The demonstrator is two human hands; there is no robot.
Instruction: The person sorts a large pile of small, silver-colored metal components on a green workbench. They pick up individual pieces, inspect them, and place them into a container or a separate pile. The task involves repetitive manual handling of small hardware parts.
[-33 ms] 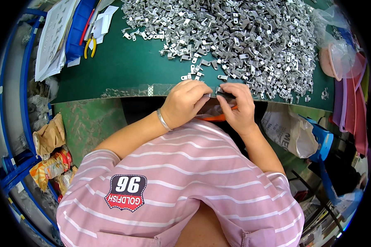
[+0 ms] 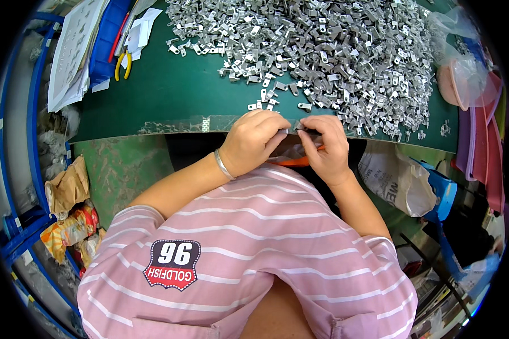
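Both hands meet at the near edge of the green worktable (image 2: 169, 101). My left hand (image 2: 253, 138), with a silver bangle at the wrist, pinches a small metal bracket (image 2: 284, 131) between thumb and fingers; most of it is hidden by the fingertips. Just to its right, my right hand (image 2: 329, 150) is closed on another small metal bracket (image 2: 297, 125), gripped between thumb and forefinger. Fingertips of the two hands are close but apart. Beyond them a large heap of small silver metal brackets (image 2: 345, 56) covers the table, with a few loose ones nearest the hands.
A blue tray (image 2: 104, 59), papers (image 2: 73, 51) and yellow-handled pliers (image 2: 123, 66) lie at the far left. A pink container (image 2: 452, 85) with clear plastic stands at the right. Blue shelving (image 2: 25, 135) runs along the left; a white sack (image 2: 398, 183) is below the table's right side.
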